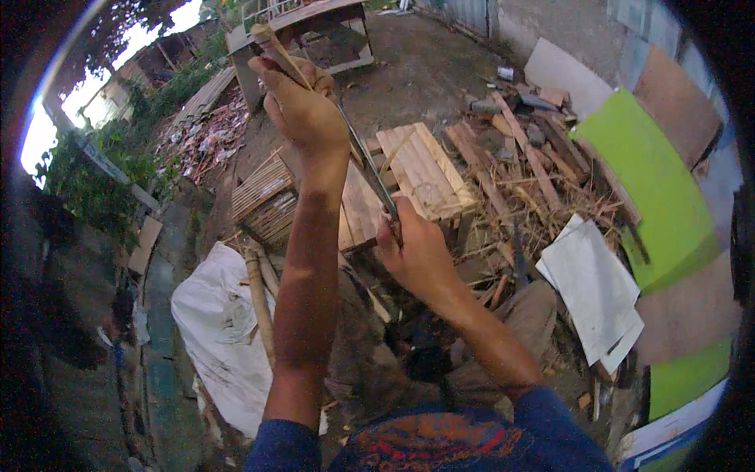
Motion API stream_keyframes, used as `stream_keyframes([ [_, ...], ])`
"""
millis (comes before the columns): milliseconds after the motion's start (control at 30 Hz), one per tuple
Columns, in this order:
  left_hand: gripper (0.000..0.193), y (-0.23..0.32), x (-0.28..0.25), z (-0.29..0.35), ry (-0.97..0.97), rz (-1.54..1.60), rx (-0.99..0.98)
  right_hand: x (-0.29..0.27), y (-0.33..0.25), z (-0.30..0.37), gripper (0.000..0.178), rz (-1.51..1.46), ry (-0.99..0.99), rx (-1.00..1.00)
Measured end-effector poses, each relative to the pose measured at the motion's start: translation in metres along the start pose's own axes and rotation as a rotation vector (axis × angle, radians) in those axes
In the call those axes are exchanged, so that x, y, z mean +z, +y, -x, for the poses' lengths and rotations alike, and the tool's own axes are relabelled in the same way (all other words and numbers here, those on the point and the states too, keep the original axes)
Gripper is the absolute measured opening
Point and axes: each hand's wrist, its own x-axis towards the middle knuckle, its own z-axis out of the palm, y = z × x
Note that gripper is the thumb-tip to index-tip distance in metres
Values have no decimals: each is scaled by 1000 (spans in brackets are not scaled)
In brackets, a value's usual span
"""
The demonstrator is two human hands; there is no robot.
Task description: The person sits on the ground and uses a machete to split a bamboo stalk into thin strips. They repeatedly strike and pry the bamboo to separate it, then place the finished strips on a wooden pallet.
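Note:
My left hand [303, 106] is raised at the upper centre, its fingers wrapped round a pale wooden rod [265, 36] whose rounded end juts out above the fist. From below that fist a long, narrow, dark grey blade [368, 164] slants down to my right hand [415, 245], which is closed round its lower end with the thumb along it. Whether rod and blade are one tool cannot be made out, as the left fingers hide where they meet. Beneath the blade stands a low bench of pale wooden slats [417, 161].
A bundle of thin sticks [263, 197] lies left of the bench. Scrap wood [543, 153] is heaped on the right, near white sheets [591, 287] and a green panel [649, 173]. A white sack [216, 303] and a bamboo pole [258, 295] lie left of my legs.

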Motion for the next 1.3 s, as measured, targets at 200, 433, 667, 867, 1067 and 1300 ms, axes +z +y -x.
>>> stream_keyframes([
  [200,55,14,-18,0,86,-58,-114,16,22,4,28,63,-144,143],
  [433,57,14,-20,3,-41,-41,-5,28,57,23,23,23,-164,301],
  [667,56,9,-24,3,81,-69,30,34,73,47,24,35,-192,334],
  [867,46,12,-38,-2,-216,26,22,48,89,61,24,60,-91,291],
  [1067,43,17,-44,1,-112,-42,56,44,94,55,26,34,-109,230],
  [1300,43,15,-67,-5,-227,255,42,77,115,94,28,136,-45,287],
])
